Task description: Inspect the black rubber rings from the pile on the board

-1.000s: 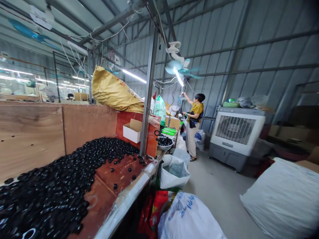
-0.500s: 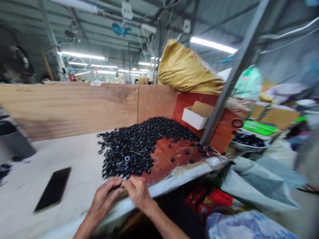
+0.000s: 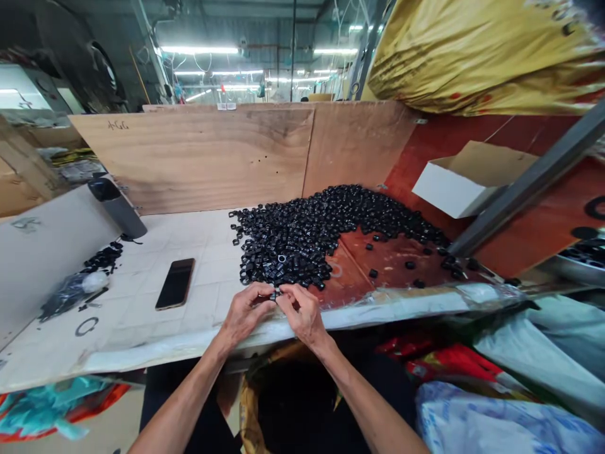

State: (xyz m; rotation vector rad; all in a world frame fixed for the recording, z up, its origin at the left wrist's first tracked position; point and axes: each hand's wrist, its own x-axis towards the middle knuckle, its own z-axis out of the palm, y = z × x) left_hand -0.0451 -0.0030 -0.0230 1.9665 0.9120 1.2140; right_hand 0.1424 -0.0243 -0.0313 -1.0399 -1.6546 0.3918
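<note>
My left hand (image 3: 246,312) and my right hand (image 3: 303,315) meet at the table's front edge, fingertips pinched together on a small black plastic piece (image 3: 275,294). Fingers cover part of it, so its exact shape cannot be made out. Just beyond the fingertips spreads a large pile of small black ring-like pieces (image 3: 302,233). A pale ring (image 3: 282,258) lies on top of the pile. Beneath my forearms, an open yellow sack (image 3: 250,413) shows a dark inside.
Left of my hands lie a phone (image 3: 176,284), a flat ring (image 3: 87,326) and a plastic bag (image 3: 66,296). A grey cylindrical container (image 3: 118,208) leans at the left. Wooden boards (image 3: 217,157) wall the back. At right are a white box (image 3: 447,189) and a slanted metal post (image 3: 529,183).
The view has tilted down and turned left, bringing the sack below and the table's left side into sight. Both hands stay together at the front edge.
</note>
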